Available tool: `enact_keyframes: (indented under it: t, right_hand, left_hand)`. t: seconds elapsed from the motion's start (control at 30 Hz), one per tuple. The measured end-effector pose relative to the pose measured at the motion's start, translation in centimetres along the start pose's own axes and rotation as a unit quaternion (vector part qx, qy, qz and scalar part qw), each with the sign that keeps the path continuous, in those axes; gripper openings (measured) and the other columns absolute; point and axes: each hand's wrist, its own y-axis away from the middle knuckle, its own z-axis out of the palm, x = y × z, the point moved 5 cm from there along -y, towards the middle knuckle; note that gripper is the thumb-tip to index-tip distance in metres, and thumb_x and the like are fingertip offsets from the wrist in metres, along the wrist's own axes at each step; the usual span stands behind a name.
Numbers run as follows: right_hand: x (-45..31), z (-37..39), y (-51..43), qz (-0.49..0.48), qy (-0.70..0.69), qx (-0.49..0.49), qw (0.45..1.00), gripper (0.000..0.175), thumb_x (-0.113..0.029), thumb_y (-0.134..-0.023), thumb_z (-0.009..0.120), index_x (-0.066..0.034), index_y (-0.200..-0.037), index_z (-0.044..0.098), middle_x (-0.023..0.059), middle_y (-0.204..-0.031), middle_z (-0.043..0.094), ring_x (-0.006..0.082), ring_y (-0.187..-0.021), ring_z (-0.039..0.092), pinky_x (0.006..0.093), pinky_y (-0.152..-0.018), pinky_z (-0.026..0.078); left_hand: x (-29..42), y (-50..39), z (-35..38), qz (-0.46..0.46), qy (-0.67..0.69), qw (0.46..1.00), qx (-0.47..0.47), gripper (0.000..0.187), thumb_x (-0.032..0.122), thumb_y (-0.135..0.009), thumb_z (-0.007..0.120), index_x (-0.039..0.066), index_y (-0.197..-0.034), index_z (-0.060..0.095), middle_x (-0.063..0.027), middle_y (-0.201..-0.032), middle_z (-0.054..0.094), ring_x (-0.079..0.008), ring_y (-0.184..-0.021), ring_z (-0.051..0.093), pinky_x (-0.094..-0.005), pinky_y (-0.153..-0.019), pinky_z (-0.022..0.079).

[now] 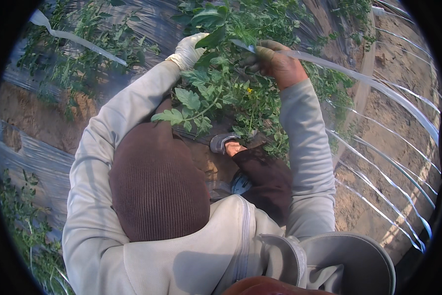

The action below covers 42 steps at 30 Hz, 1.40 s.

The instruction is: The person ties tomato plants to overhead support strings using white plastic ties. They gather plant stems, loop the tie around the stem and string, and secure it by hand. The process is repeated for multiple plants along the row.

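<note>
At the top centre, a tomato plant (206,97) with lobed green leaves rises between my arms. A small yellow flower (249,90) shows among its leaves. My left hand (189,51), in a white glove, reaches in at the plant's left side; leaves cover its fingers, so its grip is hidden. On the other side, my right hand (274,61) is bare at the wrist, with dark-stained fingers. It pinches a translucent plastic strip (357,75). A short end of the strip sticks out left of the fingers, among the foliage, while the rest runs to the right rim.
Several pale strips (381,171) stretch over bare soil (354,201) on the right. Plastic mulch film (36,143) covers beds on the left, with more plants (77,61). Another loose strip (84,44) hangs at upper left. My knee (160,184) and shoe (221,143) are below the plant.
</note>
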Motion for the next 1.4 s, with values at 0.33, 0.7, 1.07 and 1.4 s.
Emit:
enact_keyframes:
  t: [0.33, 0.7, 1.07, 1.4]
  right_hand:
    - [3.2, -5.1, -4.3, -0.106, 0.089, 0.165, 0.977, 0.031, -0.018, -0.096, 0.068, 0.006, -0.115, 0.064, 0.0115, -0.088, 0.072, 0.0154, -0.07, 0.069, 0.0277, -0.064, 0.054]
    - [5.7, 2.0, 0.1, -0.233, 0.367, 0.093, 0.896, 0.025, -0.016, -0.093, 0.07, -0.0031, -0.114, 0.07, 0.0128, -0.098, 0.074, 0.0197, -0.082, 0.07, 0.0319, -0.074, 0.056]
    - [-5.7, 4.1, 0.7, -0.381, 0.51, 0.069, 0.768, 0.021, -0.022, -0.089, 0.075, -0.0064, -0.102, 0.07, 0.0119, -0.091, 0.067, 0.0337, -0.082, 0.067, 0.0416, -0.071, 0.054]
    - [0.4, -6.5, -4.0, -0.093, 0.254, 0.057, 0.961, 0.024, -0.014, -0.089, 0.075, -0.0021, -0.11, 0.073, 0.0073, -0.099, 0.073, 0.0153, -0.091, 0.067, 0.03, -0.082, 0.053]
  left_hand:
    - [5.4, 0.9, -2.1, -0.137, 0.231, 0.957, -0.106, 0.032, 0.034, -0.097, 0.059, 0.012, -0.118, 0.067, -0.012, -0.108, 0.072, -0.0278, -0.09, 0.069, -0.0425, -0.077, 0.055]
    - [-0.1, -0.5, -0.4, -0.123, 0.413, 0.902, -0.01, 0.02, 0.022, -0.091, 0.077, 0.006, -0.103, 0.074, -0.002, -0.084, 0.071, -0.0089, -0.077, 0.059, -0.0268, -0.07, 0.048]
    - [4.8, 1.0, 0.8, -0.032, 0.013, 0.989, -0.142, 0.027, 0.023, -0.091, 0.057, 0.01, -0.11, 0.071, -0.0187, -0.098, 0.072, -0.0345, -0.083, 0.065, -0.0376, -0.075, 0.052]
    - [8.6, 1.5, -0.4, -0.18, 0.357, 0.877, -0.265, 0.037, 0.002, -0.083, 0.073, 0.0, -0.12, 0.068, -0.0034, -0.106, 0.072, -0.0074, -0.09, 0.065, -0.0259, -0.082, 0.054]
